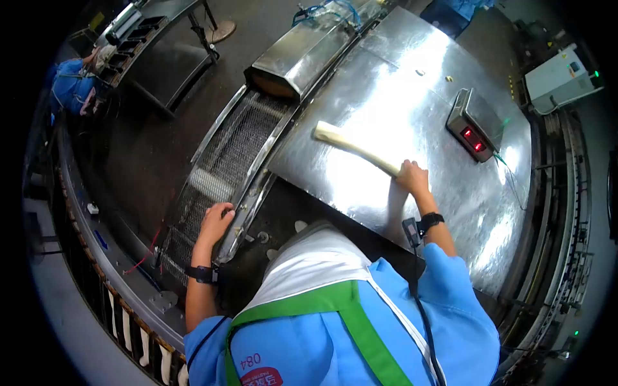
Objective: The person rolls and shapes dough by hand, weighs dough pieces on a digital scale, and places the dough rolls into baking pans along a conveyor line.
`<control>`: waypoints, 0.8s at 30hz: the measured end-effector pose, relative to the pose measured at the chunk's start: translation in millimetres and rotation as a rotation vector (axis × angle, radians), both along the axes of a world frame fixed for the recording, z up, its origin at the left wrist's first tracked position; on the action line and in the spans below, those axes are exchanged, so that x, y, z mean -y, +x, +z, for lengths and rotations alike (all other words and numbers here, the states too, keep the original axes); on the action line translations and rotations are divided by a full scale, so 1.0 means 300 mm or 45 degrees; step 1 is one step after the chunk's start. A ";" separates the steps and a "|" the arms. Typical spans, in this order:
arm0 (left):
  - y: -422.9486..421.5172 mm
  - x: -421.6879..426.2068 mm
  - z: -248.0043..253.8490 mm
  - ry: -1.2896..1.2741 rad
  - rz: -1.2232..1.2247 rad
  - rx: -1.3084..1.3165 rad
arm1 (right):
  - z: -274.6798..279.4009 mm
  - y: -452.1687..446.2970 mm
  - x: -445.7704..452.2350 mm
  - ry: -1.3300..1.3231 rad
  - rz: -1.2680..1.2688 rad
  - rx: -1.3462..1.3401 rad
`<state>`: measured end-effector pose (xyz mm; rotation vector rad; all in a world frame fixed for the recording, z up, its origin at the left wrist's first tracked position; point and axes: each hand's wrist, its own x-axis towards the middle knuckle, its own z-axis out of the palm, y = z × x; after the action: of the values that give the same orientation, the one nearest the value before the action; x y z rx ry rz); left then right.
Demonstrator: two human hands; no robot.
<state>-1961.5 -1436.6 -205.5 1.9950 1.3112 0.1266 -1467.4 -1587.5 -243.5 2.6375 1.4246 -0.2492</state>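
A long pale roll of dough [357,149] lies slantwise on the shiny metal table. Around its near end are the fingers of my right hand [412,177], curled and closed on it, partly hiding that end. My left hand [217,224] is above the near edge of the mesh conveyor [230,148], its fingers a little bent and apart with nothing in them. Both wrists carry black bands.
The metal table [386,96] bears a scale [477,125] with red digits and a few small scraps. A metal housing [302,51] covers the conveyor's far part. Another person in blue [72,85] works by dark trays at far left. A curved rail runs along my left.
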 end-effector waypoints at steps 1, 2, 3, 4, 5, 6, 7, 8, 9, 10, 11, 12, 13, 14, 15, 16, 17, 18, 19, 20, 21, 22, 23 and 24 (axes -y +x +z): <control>0.017 -0.010 -0.008 -0.025 -0.011 0.025 | 0.008 -0.004 0.012 0.026 -0.038 -0.027; 0.022 -0.018 -0.033 0.015 -0.042 0.041 | -0.005 0.003 0.030 0.022 -0.023 -0.010; 0.024 -0.033 -0.067 0.058 -0.109 0.126 | -0.021 0.013 0.046 0.019 -0.011 0.010; 0.048 -0.038 -0.052 0.029 -0.101 0.088 | -0.021 0.011 0.056 0.037 -0.006 -0.001; 0.070 -0.038 -0.035 0.000 -0.091 0.052 | -0.020 0.006 0.063 0.055 0.002 -0.009; 0.069 -0.045 -0.071 0.035 -0.105 0.061 | -0.030 0.010 0.067 0.044 0.006 -0.001; 0.073 -0.052 -0.091 0.069 -0.117 0.069 | -0.033 0.012 0.063 0.030 0.012 0.006; 0.070 -0.051 -0.108 0.076 -0.127 0.096 | -0.036 0.013 0.062 0.020 0.001 0.000; 0.094 -0.044 -0.067 0.035 -0.107 0.064 | -0.032 0.010 0.057 0.008 -0.007 -0.007; 0.099 -0.043 -0.056 0.048 -0.113 0.074 | -0.029 0.010 0.055 0.020 0.015 -0.010; 0.099 -0.034 -0.048 0.061 -0.118 0.081 | -0.055 0.021 0.055 0.046 0.025 0.027; 0.100 -0.029 -0.040 0.077 -0.122 0.092 | -0.057 0.022 0.047 0.029 0.027 0.039; 0.099 -0.025 -0.032 0.043 -0.088 0.049 | -0.061 0.024 0.039 0.012 0.030 0.050; 0.096 -0.023 -0.027 0.008 -0.054 0.004 | -0.061 0.028 0.038 0.029 0.027 0.058; 0.091 -0.023 -0.024 0.024 -0.055 0.009 | -0.054 0.028 0.036 0.010 0.043 0.039; 0.083 -0.024 -0.022 -0.010 -0.038 -0.006 | -0.050 0.027 0.030 -0.008 0.060 0.017; 0.075 -0.026 -0.021 -0.047 -0.020 -0.023 | -0.047 0.026 0.026 0.005 0.061 0.018; 0.069 -0.029 -0.018 -0.050 -0.015 -0.037 | -0.044 0.027 0.025 -0.011 0.068 0.012; 0.063 -0.033 -0.020 -0.042 -0.014 -0.037 | -0.043 0.028 0.024 -0.028 0.075 0.007; 0.059 -0.037 -0.028 -0.008 -0.002 -0.045 | -0.043 0.028 0.024 -0.027 0.082 0.005; 0.058 -0.041 -0.035 0.024 0.009 -0.053 | -0.041 0.025 0.021 -0.022 0.082 0.004; 0.060 -0.046 -0.042 0.029 0.009 -0.053 | -0.037 0.024 0.019 -0.037 0.071 0.007; 0.065 -0.050 -0.049 0.072 -0.005 -0.012 | -0.035 0.024 0.017 -0.053 0.059 0.010; 0.071 -0.051 -0.051 0.113 -0.019 0.029 | -0.034 0.024 0.019 -0.050 0.058 0.010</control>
<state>-1940.2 -1421.3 -220.6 2.0715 1.2958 0.2034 -1460.2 -1593.1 -253.5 2.5687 1.4602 -0.2590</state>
